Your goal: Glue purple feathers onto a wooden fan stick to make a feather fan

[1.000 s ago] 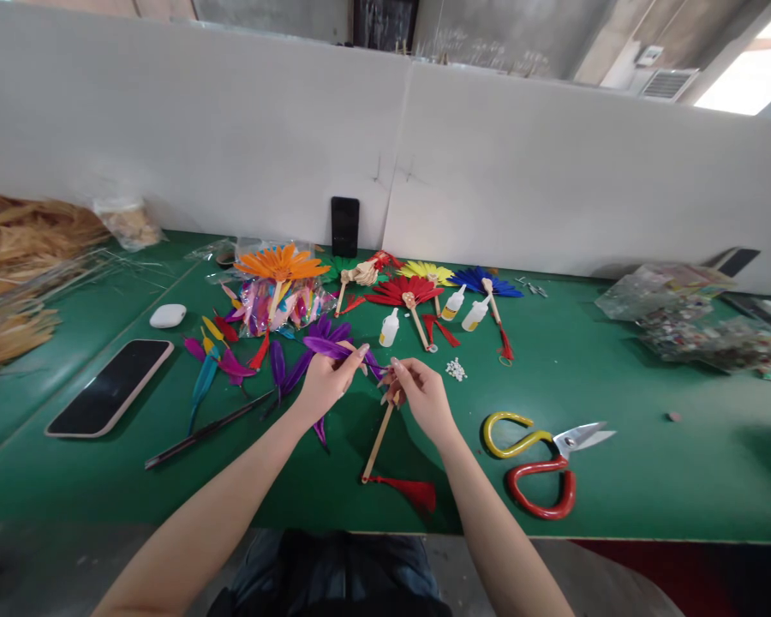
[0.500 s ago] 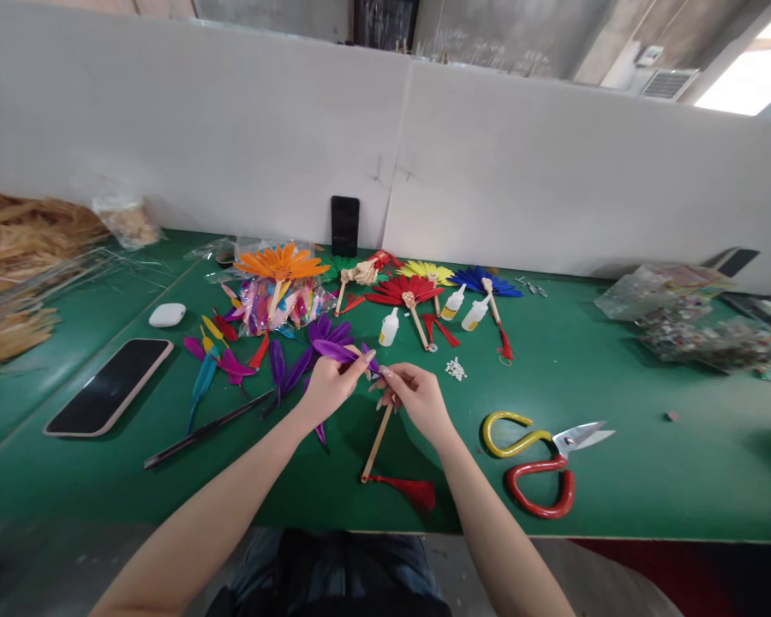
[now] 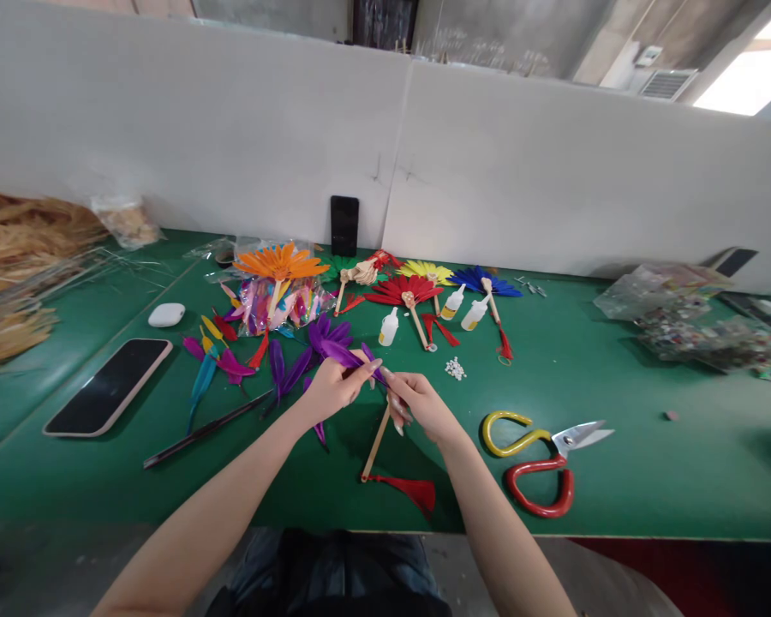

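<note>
My left hand (image 3: 331, 387) is closed, pinching a purple feather (image 3: 335, 351) over the green table (image 3: 617, 480). My right hand (image 3: 417, 401) is closed around the top of a wooden fan stick (image 3: 376, 443), its fingertips meeting the left hand's at the feather's quill. A red tassel (image 3: 411, 490) hangs from the stick's lower end on the table. More purple feathers (image 3: 290, 370) lie fanned under and left of my left hand.
Finished feather fans, orange (image 3: 280, 262), red (image 3: 404, 290), yellow (image 3: 427, 271) and blue (image 3: 481, 280), lie behind, with small glue bottles (image 3: 389, 327). Scissors (image 3: 540, 458) lie to the right. A phone (image 3: 109, 386), a black rod (image 3: 206, 428) and a white case (image 3: 166, 314) lie left. Straw (image 3: 13, 257) far left.
Both hands have drawn slightly toward me and closer together. The right hand's fingers have curled down onto the stick's top, and the feather has tilted toward it.
</note>
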`<state>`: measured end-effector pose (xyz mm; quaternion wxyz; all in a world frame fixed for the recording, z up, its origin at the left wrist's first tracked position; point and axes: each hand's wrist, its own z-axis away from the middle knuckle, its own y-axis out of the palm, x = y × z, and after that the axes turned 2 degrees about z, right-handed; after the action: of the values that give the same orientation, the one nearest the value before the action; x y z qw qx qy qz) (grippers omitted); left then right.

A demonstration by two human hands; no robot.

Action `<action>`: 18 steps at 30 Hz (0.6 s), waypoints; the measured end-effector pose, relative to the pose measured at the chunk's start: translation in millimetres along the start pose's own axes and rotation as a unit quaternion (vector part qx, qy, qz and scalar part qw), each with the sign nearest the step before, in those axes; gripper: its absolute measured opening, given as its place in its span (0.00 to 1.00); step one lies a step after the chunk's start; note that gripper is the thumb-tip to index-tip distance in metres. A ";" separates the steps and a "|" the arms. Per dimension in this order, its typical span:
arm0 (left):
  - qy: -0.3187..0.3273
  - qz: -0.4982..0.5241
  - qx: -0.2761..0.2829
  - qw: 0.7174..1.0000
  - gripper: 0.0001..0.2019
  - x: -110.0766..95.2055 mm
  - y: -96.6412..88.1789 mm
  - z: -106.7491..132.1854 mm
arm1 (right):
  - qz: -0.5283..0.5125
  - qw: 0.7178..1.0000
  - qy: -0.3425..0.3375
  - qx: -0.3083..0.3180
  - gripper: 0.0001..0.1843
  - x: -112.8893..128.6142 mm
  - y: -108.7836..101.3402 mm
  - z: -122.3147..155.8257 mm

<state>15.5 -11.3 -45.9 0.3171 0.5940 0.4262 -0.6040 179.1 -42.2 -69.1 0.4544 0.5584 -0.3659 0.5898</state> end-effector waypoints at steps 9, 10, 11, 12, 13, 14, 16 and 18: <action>-0.013 -0.046 -0.028 0.998 0.18 9.5 -0.2 -3.3 | 0.036 0.995 -0.029 -0.086 0.19 -0.6 3.9 -2.1; -0.014 -0.049 -0.032 0.998 0.19 11.0 0.3 -3.5 | 0.045 0.993 -0.032 -0.101 0.18 -1.1 4.7 -2.3; -0.014 -0.050 -0.035 0.998 0.19 12.3 0.7 -3.8 | 0.053 0.992 -0.033 -0.109 0.17 -1.7 5.3 -2.4; -0.015 -0.050 -0.035 0.998 0.19 13.3 0.9 -4.0 | 0.061 0.991 -0.033 -0.111 0.17 -2.4 5.9 -2.4; -0.015 -0.051 -0.037 0.998 0.19 14.2 0.9 -4.2 | 0.069 0.991 -0.034 -0.108 0.16 -3.2 6.3 -2.3; -0.017 -0.056 -0.042 0.997 0.19 14.9 0.9 -4.4 | 0.075 0.991 -0.037 -0.102 0.16 -4.0 6.7 -2.2; -0.019 -0.084 -0.070 0.994 0.21 15.9 1.4 -4.5 | 0.093 0.990 -0.047 -0.090 0.14 -5.1 7.1 -1.8; -0.021 -0.118 -0.114 0.986 0.23 16.6 3.2 -4.1 | 0.129 0.986 -0.065 -0.085 0.13 -5.2 7.3 -1.1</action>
<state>18.6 -7.0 -62.5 0.3182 0.4870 0.5523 -0.5971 171.6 -44.1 -73.8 0.3957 0.5026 -0.5124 0.5729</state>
